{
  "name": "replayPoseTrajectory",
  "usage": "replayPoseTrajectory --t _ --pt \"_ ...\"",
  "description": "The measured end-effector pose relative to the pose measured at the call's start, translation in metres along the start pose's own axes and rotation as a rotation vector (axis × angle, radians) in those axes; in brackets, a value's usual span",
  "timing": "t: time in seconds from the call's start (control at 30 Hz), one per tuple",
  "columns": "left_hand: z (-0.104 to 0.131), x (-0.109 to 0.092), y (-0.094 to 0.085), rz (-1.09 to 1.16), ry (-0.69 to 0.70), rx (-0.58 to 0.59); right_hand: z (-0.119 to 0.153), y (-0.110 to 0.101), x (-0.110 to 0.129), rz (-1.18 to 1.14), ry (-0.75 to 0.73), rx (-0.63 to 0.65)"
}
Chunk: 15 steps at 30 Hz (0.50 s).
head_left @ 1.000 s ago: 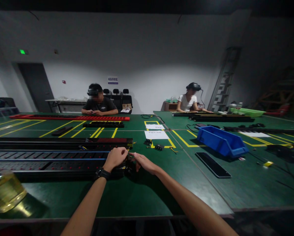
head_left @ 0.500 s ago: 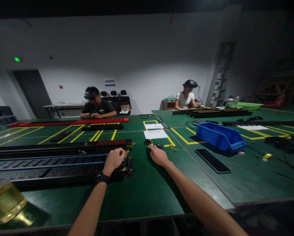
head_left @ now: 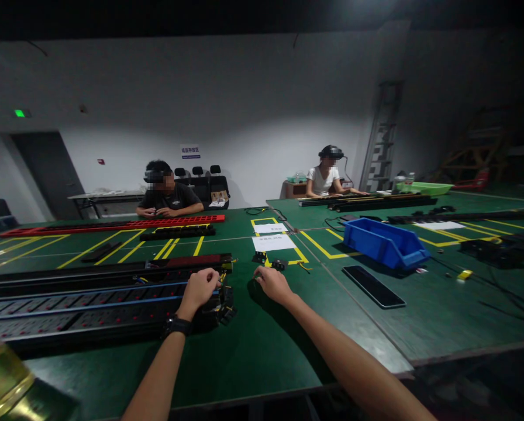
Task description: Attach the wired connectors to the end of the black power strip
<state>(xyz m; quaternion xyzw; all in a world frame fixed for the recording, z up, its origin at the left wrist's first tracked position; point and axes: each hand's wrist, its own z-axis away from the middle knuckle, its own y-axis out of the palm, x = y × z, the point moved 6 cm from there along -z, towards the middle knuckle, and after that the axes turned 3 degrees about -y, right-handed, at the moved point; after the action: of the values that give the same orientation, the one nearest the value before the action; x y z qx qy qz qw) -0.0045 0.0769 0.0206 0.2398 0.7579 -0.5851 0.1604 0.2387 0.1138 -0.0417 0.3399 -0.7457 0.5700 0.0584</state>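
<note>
Left grip (head_left: 200,287) curls over the wired end of the black strip (head_left: 126,314), just beside a bunch of connectors (head_left: 227,316); from here I can't tell what the fingers hold. Right grip (head_left: 274,285) has come back a little from the small black parts (head_left: 278,264) and sits low over the desk (head_left: 262,351), fingertips drawn together, anything between them hidden. That leaves only one hand at the strip. Farther off lie paper sheets (head_left: 273,241), a red rack (head_left: 174,221), then a co-worker (head_left: 169,199).
</note>
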Motion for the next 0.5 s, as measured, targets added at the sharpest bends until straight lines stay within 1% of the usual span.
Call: replayPoseTrajectory --t 0.07,0.13,0.2,0.27,0.37,0.43,0.5 --pt "0.001 -0.003 -0.002 0.011 -0.003 -0.017 -0.002 0.006 0.001 -0.19 0.019 -0.051" --pt "0.007 -0.01 -0.007 -0.041 0.002 -0.059 -0.004 0.012 0.006 -0.431 0.027 -0.072" --pt "0.015 -0.023 -0.015 -0.17 0.036 -0.116 -0.003 0.017 0.016 -0.69 0.029 -0.031" --pt "0.024 -0.041 -0.018 -0.185 0.134 -0.102 0.0 0.018 0.03 -0.898 0.037 0.043" --pt "0.033 -0.062 -0.017 -0.076 0.269 -0.015 0.007 0.008 0.051 -1.047 0.031 0.089" --pt "0.036 -0.066 -0.014 0.042 0.308 0.018 0.011 0.002 0.061 -1.088 0.016 0.106" --pt "0.035 -0.064 -0.012 0.142 0.322 0.015 0.013 0.002 0.066 -1.098 0.01 0.126"
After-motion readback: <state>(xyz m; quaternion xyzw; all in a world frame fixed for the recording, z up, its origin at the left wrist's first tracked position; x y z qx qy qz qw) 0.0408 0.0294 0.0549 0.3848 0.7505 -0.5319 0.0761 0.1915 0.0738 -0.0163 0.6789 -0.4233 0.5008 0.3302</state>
